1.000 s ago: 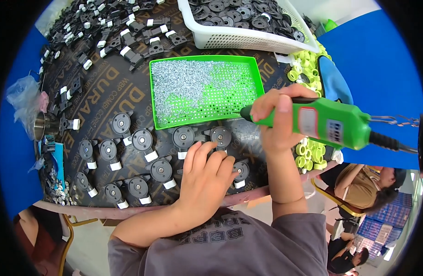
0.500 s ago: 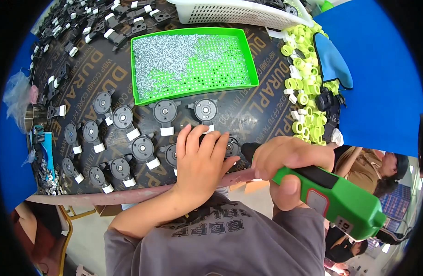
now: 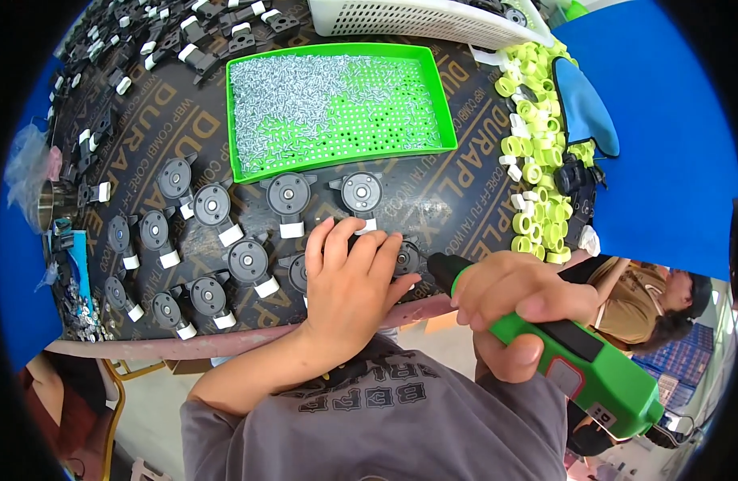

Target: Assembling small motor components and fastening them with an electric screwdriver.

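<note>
black round plastic parts (image 3: 211,204) with white tabs lie in rows at centre left of the frame on the dark board (image 3: 465,196). the left hand (image 3: 349,280) now lies flat, fingers spread, pressing on one part (image 3: 407,257) at the lower middle, gripping nothing. above it sits the green tray of screws (image 3: 337,104). a second ago the green electric screwdriver (image 3: 561,345) pointed up at that tray; now the right hand (image 3: 517,309), closed round it, has brought its black tip down beside the pinned part (probably to drive a screw). yellow-green rings (image 3: 537,160) pile at right.
</note>
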The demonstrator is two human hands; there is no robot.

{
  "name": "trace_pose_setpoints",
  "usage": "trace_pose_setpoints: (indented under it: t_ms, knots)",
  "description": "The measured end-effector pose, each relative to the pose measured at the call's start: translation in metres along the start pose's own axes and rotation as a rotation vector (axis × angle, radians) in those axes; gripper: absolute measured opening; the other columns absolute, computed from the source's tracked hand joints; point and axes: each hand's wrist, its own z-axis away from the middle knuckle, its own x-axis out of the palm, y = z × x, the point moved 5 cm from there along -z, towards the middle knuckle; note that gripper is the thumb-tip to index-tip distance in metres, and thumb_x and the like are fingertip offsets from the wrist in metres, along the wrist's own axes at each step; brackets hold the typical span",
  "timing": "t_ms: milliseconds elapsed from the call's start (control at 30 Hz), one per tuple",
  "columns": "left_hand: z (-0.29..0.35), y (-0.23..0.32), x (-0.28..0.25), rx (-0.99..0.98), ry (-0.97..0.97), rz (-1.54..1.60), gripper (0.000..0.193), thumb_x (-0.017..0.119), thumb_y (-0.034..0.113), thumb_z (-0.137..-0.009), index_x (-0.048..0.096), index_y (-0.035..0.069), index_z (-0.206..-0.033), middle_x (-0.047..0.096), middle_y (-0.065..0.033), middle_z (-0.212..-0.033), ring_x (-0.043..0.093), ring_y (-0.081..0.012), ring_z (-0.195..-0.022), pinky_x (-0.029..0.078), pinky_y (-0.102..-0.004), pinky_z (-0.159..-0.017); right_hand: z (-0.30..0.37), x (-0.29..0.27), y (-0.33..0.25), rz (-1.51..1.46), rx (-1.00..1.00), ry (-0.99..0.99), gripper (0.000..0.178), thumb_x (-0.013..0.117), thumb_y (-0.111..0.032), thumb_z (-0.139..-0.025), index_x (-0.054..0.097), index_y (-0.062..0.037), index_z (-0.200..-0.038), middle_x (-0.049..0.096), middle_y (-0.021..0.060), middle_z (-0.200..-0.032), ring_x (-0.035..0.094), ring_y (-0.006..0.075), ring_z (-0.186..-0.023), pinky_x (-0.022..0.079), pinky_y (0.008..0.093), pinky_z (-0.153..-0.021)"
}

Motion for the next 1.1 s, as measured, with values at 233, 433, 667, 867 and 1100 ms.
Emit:
trace_pose_setpoints:
  t_ms: [233, 433, 667, 867, 1100]
  knots:
    - [-0.003, 0.003, -0.015, 0.001, 0.082, -0.002, 0.04, 0.077, 0.035, -0.071, 0.067, 0.009, -0.1, 0.059, -0.0003, -0.106, 0.051, -0.0241, -0.11, 0.033, -0.049, -0.102, -0.006, 0.001, -0.011, -0.05, -0.078, 0.012, 0.034, 0.067, -0.023, -0.093, 0.042, -0.0021, -0.102, 0.057, 0.0113, -0.067, 0.056, 0.0219, -0.048, 0.049, 0.0333, -0.043]
    - [-0.002, 0.0, -0.012, 0.028, 0.108, 0.103, 0.026, 0.08, 0.021, -0.069, 0.068, 0.013, -0.09, 0.061, 0.0042, -0.1, 0.053, -0.0227, -0.108, 0.033, -0.0493, -0.1, -0.009, 0.003, -0.02, -0.115, -0.118, 0.005, 0.035, 0.063, -0.029, -0.095, 0.04, -0.0027, -0.1, 0.056, 0.0104, -0.068, 0.056, 0.0212, -0.047, 0.048, 0.0319, -0.04]
    - [-0.002, -0.002, -0.015, 0.029, 0.147, 0.138, 0.015, 0.077, 0.017, -0.071, 0.069, 0.017, -0.084, 0.062, 0.0069, -0.094, 0.054, -0.0213, -0.107, 0.032, -0.0485, -0.1, -0.009, 0.001, -0.026, -0.135, -0.026, 0.049, 0.036, 0.064, -0.03, -0.095, 0.04, -0.0033, -0.101, 0.055, 0.01, -0.066, 0.056, 0.0216, -0.047, 0.048, 0.032, -0.04]
    - [-0.005, 0.001, -0.013, 0.067, 0.149, 0.191, 0.013, 0.077, 0.017, -0.071, 0.07, 0.017, -0.083, 0.063, 0.0069, -0.091, 0.054, -0.0213, -0.106, 0.032, -0.0484, -0.099, -0.009, -0.002, -0.031, -0.152, -0.007, 0.056, 0.035, 0.066, -0.026, -0.094, 0.041, -0.0035, -0.102, 0.055, 0.0106, -0.066, 0.055, 0.023, -0.047, 0.048, 0.0341, -0.043]
    - [-0.006, 0.0, -0.011, 0.018, 0.081, 0.124, 0.029, 0.079, 0.025, -0.07, 0.069, 0.012, -0.095, 0.06, 0.0018, -0.099, 0.053, -0.025, -0.107, 0.032, -0.0493, -0.1, 0.0, -0.001, -0.02, -0.04, 0.004, 0.018, 0.035, 0.069, -0.021, -0.091, 0.042, -0.0025, -0.104, 0.058, 0.0127, -0.071, 0.056, 0.0234, -0.051, 0.049, 0.0353, -0.046]
